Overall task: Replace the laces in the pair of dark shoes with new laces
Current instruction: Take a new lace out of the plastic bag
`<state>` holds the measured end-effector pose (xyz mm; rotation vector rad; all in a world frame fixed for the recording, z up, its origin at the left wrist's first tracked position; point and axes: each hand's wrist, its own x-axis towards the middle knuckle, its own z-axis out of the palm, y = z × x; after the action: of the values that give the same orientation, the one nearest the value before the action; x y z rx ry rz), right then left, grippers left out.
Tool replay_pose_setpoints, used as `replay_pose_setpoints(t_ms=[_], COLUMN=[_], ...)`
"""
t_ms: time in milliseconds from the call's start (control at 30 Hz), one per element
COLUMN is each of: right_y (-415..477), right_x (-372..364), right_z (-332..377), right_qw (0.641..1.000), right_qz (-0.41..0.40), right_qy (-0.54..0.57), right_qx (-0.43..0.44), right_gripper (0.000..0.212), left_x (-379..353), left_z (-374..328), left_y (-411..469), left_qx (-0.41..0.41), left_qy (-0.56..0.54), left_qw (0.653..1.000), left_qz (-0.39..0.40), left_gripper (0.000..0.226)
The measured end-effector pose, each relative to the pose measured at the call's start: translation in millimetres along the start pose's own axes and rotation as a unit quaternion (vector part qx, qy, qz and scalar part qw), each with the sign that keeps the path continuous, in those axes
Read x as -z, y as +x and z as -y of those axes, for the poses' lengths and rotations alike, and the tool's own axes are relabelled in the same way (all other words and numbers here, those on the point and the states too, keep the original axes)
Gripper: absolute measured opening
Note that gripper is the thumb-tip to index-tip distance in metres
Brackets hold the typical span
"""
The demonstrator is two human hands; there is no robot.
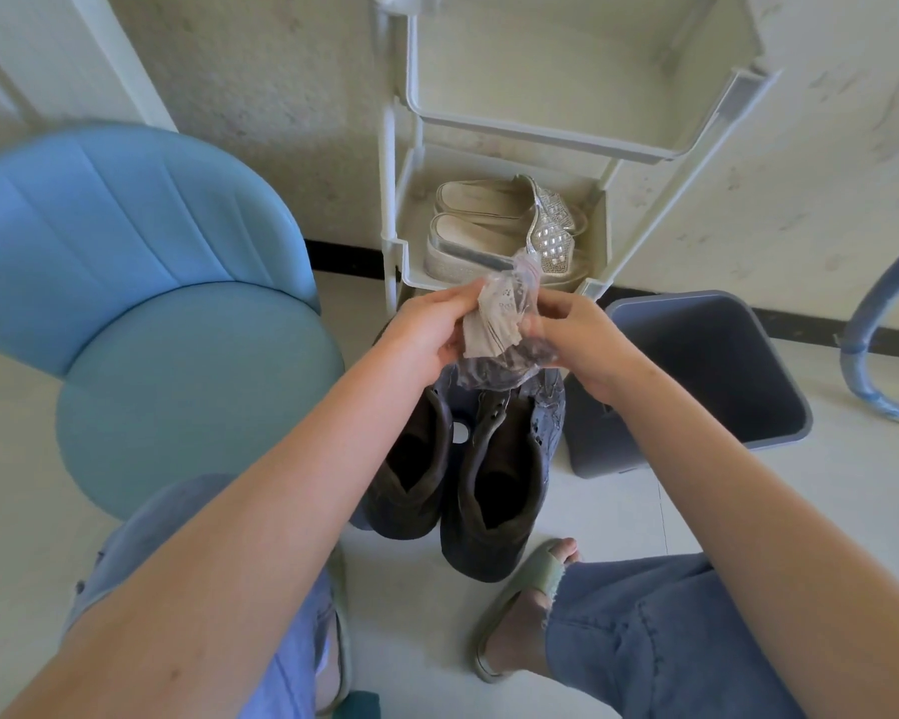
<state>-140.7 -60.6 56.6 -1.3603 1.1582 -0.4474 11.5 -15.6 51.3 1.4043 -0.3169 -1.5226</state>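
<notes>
Two dark shoes stand side by side on the floor between my feet, the left shoe point(411, 469) and the right shoe point(504, 485), both without laces in their eyelets. Above their toes I hold a small clear plastic packet point(499, 329) with a pale folded card and dark laces inside. My left hand point(432, 324) pinches the packet's left side near the top. My right hand point(577, 339) grips its right side, fingers curled round the plastic. The shoes' toes are hidden behind the packet and my hands.
A blue chair point(177, 313) stands to the left. A grey bin point(696, 376) sits right of the shoes. Ahead, a white rack point(411, 147) against the wall holds pale slip-on shoes point(499, 230). A blue curved tube point(873, 334) is at far right.
</notes>
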Motion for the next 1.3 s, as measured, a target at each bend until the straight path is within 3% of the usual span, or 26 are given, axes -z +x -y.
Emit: replay_pose_setpoints(t_ms=[167,333,400,467,533,600,667,733,833,933,1000,1133,1200,1233,1300], right_y=[1,1,1,0,-4,-9,-10,-9,-7,-6,-4,-3,-5,-6,-7], right_x=[9,29,36,39,35,21,4,-7,-8,-1,3,19,30,36,50], right_z=[-1,7,7,5,-2,-12,-22,-28,-27,-23,-21,-20,-16,-14,-8], right_qw=[0.997,0.964,0.963,0.987,0.995,0.954,0.916,0.905,0.894,0.884,0.884,0.916,0.947,0.973,0.991], right_qz=[-0.039,-0.116,-0.115,-0.069,0.024,0.127,0.182,0.185,0.168,0.161,0.144,0.067,0.054,0.067,0.128], right_qy=[0.054,0.241,0.245,0.143,-0.063,-0.242,-0.331,-0.360,-0.409,-0.430,-0.431,-0.369,-0.294,-0.206,0.021], right_qx=[-0.030,-0.001,-0.008,-0.036,-0.079,-0.124,-0.138,-0.128,-0.073,-0.082,-0.105,-0.144,-0.117,-0.081,-0.035], right_gripper=[0.014,0.014,0.015,0.016,0.015,0.014,0.017,0.016,0.014,0.036,0.046,0.035,0.035,0.042,0.050], left_x=[12,25,26,26,24,22,21,18,8,-4,-10,-15,-15,-16,-21], left_z=[-5,-19,-23,-22,-21,-22,-26,-28,-22,-14,-7,3,7,9,20], left_y=[0,7,8,11,13,15,15,14,8,5,7,11,14,16,15], left_qx=[-0.020,-0.059,-0.080,-0.092,-0.120,-0.154,-0.190,-0.185,-0.108,-0.025,0.000,0.025,0.023,0.014,-0.010], left_qy=[-0.043,-0.054,-0.054,-0.058,-0.063,-0.053,-0.069,-0.105,-0.168,-0.163,-0.129,-0.116,-0.107,-0.058,0.154], left_qw=[0.997,0.969,0.960,0.952,0.945,0.932,0.916,0.920,0.955,0.976,0.984,0.987,0.990,0.996,0.988], left_qz=[-0.065,-0.232,-0.264,-0.285,-0.299,-0.325,-0.346,-0.328,-0.220,-0.141,-0.125,-0.111,-0.086,-0.067,-0.027], left_gripper=[0.029,0.018,0.023,0.032,0.026,0.026,0.030,0.026,0.018,0.016,0.018,0.023,0.023,0.023,0.026])
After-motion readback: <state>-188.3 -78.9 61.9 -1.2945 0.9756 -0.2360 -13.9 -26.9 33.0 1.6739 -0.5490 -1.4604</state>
